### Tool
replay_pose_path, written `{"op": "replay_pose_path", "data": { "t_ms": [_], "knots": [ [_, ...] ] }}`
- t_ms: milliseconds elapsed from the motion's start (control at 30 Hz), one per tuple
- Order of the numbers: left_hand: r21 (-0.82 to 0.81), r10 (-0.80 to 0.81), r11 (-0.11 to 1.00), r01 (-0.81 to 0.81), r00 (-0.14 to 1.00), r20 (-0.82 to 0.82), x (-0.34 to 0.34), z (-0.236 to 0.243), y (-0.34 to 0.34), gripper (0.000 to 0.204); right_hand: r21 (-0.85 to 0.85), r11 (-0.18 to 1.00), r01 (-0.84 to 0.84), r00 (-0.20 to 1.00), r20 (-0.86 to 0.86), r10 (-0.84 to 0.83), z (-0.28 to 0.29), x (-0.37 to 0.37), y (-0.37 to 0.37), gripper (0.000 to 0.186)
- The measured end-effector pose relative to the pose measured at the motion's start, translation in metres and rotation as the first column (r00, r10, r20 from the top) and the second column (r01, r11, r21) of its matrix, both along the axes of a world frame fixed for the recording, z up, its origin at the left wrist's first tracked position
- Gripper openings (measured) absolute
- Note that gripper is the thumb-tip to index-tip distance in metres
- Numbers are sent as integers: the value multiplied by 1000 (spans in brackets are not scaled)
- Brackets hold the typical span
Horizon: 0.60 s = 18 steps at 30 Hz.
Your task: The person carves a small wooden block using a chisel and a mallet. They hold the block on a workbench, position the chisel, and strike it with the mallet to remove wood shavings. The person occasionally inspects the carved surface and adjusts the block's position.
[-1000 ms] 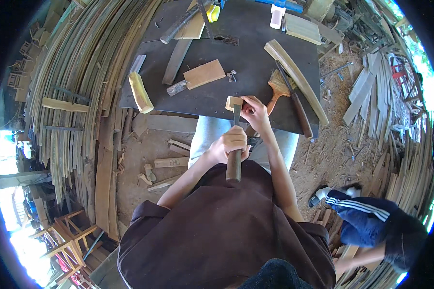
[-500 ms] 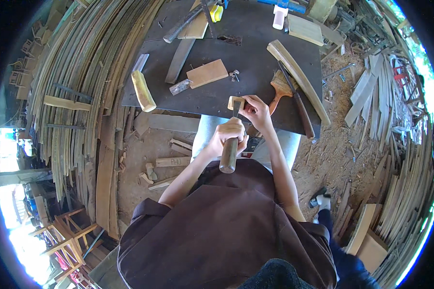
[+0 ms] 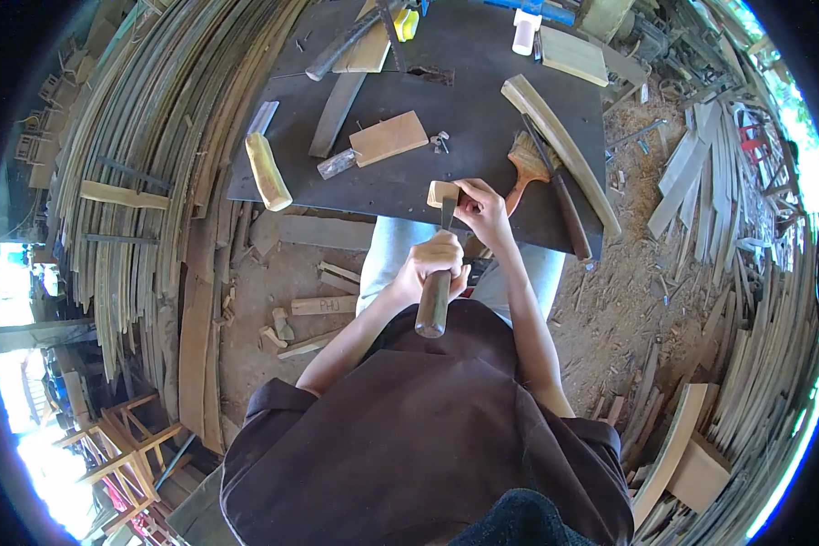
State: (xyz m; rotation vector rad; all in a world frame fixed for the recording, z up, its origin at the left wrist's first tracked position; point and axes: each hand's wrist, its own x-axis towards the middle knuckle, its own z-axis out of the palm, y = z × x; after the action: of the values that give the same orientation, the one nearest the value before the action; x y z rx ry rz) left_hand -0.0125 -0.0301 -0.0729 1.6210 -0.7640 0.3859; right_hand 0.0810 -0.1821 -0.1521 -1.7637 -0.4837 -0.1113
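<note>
My left hand (image 3: 432,262) grips a chisel by its brown wooden handle (image 3: 433,308), and the metal blade (image 3: 448,212) points up at a small pale wood block (image 3: 440,193). That block rests at the near edge of the dark worktable (image 3: 482,136). My right hand (image 3: 482,209) holds the block and the blade's tip, fingers curled around them. A paintbrush with a wooden handle (image 3: 524,166) lies just right of my right hand.
On the table lie a flat wooden cleaver-shaped piece (image 3: 387,139), a yellowish carved piece (image 3: 268,172), a long curved slat (image 3: 564,150) and a dark rod (image 3: 555,187). Stacks of bent wooden slats (image 3: 146,155) fill the left and right sides. Offcuts (image 3: 323,305) litter the dirt floor.
The view has tilted slightly. A person in dark trousers with white stripes at the lower right has left the picture. My hands stay on the chisel and block.
</note>
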Motion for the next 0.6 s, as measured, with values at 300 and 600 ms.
{"op": "replay_pose_path", "data": {
  "t_ms": [300,600],
  "knots": [
    [-6,19,1000,-19,1000,-13,8,3,-4,27,32,999,-18,999,-30,19,-7,0,-1,50],
    [-16,35,999,-35,999,-5,9,-3,-2,28,12,1000,-27,999,-35,27,-4,1,-1,46]
  ]
}}
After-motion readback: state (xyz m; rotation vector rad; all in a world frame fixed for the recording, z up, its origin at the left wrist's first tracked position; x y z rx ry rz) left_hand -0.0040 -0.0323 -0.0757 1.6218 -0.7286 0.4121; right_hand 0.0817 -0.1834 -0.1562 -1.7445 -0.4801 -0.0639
